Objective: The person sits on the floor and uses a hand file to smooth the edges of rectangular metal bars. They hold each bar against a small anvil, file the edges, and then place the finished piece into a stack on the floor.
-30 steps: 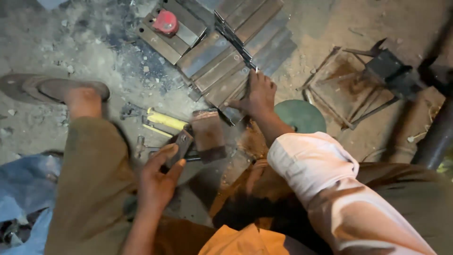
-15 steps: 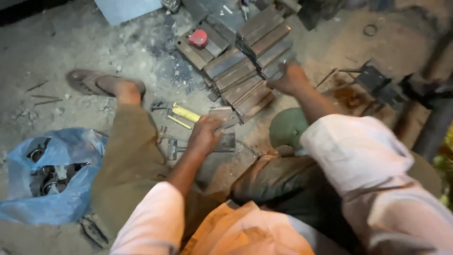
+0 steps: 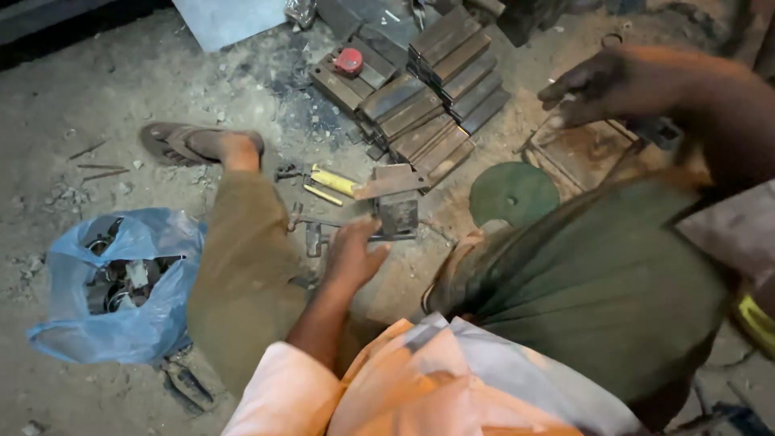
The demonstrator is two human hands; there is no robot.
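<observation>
At mid-frame the left hand [image 3: 351,257] is laid, fingers loosely spread, beside a small metal block [image 3: 398,216] on the floor [image 3: 121,89]. The right hand [image 3: 593,85], upper right, is blurred; its grip cannot be told. Steel bars [image 3: 432,89] are already stacked.

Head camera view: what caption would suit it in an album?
Seated on a dusty floor, left hand beside a small metal block, right hand raised.

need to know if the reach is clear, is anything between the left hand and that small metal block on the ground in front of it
Nothing visible stands between them. The left hand lies right at the near edge of the small metal block, fingers spread toward it. The yellow-handled tool lies off to the side, beyond the hand.
</observation>
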